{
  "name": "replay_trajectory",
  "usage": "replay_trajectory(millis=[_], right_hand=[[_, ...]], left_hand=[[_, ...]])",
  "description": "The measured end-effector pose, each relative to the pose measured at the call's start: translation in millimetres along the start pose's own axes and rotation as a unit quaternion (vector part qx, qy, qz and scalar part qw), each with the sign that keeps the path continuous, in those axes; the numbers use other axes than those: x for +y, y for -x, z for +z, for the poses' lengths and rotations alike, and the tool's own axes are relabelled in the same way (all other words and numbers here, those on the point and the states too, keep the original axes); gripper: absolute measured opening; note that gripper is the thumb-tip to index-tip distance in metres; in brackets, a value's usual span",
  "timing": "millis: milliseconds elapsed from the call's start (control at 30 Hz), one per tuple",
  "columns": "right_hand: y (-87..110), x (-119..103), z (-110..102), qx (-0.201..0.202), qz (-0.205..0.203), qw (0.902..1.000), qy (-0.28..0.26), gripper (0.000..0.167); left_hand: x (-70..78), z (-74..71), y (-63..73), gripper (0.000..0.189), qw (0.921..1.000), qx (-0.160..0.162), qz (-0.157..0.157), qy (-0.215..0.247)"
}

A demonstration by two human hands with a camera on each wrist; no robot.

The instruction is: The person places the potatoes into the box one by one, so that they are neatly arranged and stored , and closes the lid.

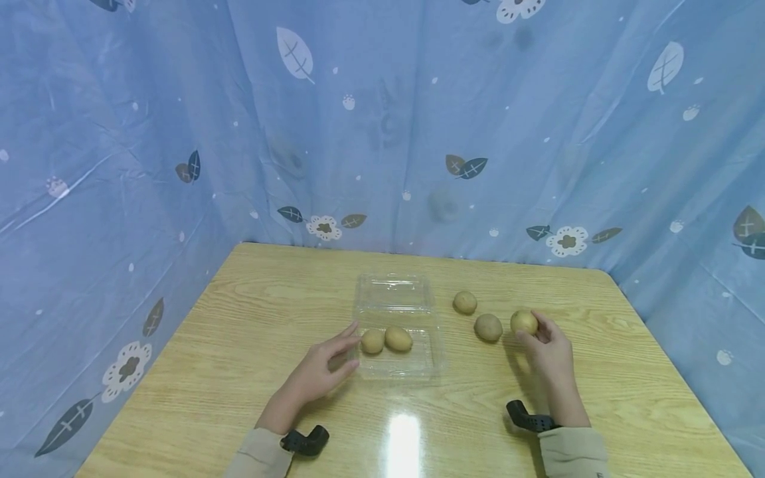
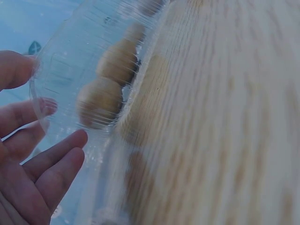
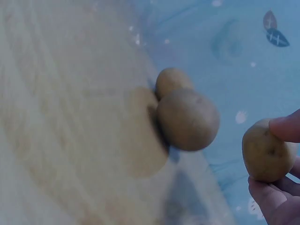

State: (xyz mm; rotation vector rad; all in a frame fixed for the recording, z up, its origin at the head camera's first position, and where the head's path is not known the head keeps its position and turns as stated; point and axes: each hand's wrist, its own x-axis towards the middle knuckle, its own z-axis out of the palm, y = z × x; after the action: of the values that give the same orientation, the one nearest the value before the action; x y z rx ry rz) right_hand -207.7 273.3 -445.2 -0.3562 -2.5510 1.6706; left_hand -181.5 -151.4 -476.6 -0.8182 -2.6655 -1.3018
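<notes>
My right hand (image 1: pixel 551 348) pinches a round, pale-yellow potato (image 1: pixel 524 322) between thumb and fingers, held above the table; the right wrist view shows this potato (image 3: pixel 268 151) with small dark eyes. Two more potatoes, a browner one (image 1: pixel 488 327) and a smaller one (image 1: pixel 465 303), lie just left of it. A clear plastic hinged box (image 1: pixel 427 365) lies with its lid (image 1: pixel 394 292) folded back. Inside its near half, at the left, two potatoes (image 1: pixel 372 341) sit side by side. At the box's left edge, my left hand (image 1: pixel 323 368) rests with spread, relaxed fingers touching the rim.
The wooden table (image 1: pixel 269 279) ends at a blue patterned curtain (image 1: pixel 382 133) that hangs at the back and both sides. Black wrist bands (image 1: pixel 306 441) with projecting cameras sit on both wrists. A bright reflection shows on the table near the front.
</notes>
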Motion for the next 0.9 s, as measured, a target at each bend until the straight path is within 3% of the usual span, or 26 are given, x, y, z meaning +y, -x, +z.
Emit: replay_trajectory(millis=[233, 567, 900], right_hand=[[6.8, -20.3, 2.4, -0.011, -0.027, 0.9981, -0.054, 0.072], [19.3, -32.9, 16.2, -0.048, -0.089, 0.9925, -0.068, 0.067], [22.3, -40.6, 32.6, -0.094, -0.146, 0.9778, -0.118, 0.062]], left_hand=[[-0.2, 0.1, 1.1, 0.048, 1.0, 0.002, 0.004, 0.008], [-1.3, 1.4, 2.6, 0.047, 1.0, 0.001, 0.004, 0.008], [-1.1, 0.0, -0.4, 0.047, 1.0, 0.001, 0.005, -0.003]])
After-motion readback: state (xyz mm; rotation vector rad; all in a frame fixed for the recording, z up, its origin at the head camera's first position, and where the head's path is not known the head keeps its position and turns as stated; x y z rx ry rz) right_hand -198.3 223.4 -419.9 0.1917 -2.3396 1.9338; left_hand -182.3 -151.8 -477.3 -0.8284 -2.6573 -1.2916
